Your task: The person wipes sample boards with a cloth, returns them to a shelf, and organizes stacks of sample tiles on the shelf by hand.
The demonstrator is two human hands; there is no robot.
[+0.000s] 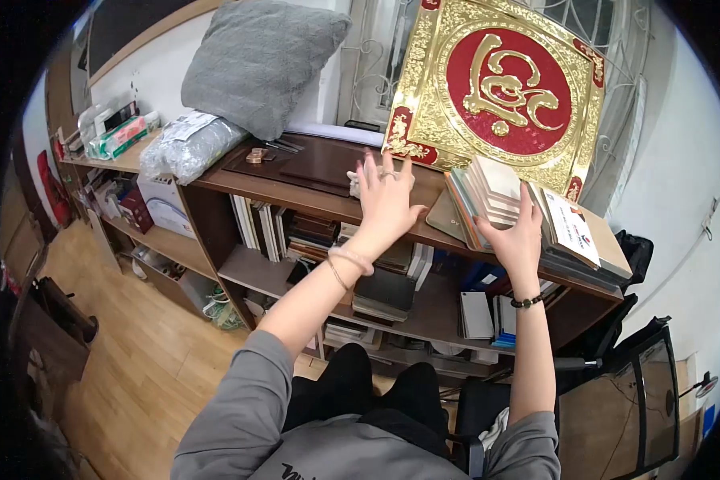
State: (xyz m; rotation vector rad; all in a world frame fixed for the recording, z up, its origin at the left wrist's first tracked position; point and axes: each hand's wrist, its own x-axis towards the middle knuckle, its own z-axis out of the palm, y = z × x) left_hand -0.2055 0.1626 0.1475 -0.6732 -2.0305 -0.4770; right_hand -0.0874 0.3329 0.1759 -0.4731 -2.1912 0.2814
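My left hand (386,196) is stretched over the cabinet top, fingers spread and thumb out to the side. A crumpled white cloth (354,183) shows beside and partly behind its fingers; contact is hidden. My right hand (516,238) is at the front of a leaning stack of thin cream boards (496,188), with the thumb on one side and the fingers on the other. Just left of that stack stand thin coloured boards (458,200), tilted. To its right, a white printed sheet (569,227) lies on a pile of flat dark boards.
A large gold-and-red framed panel (424,88) leans against the barred window. A grey cushion (260,64) and a plastic-wrapped bundle (190,146) rest on the cabinet's left part. Shelves below hold books (382,293) and boxes. A black chair (488,400) stands close by.
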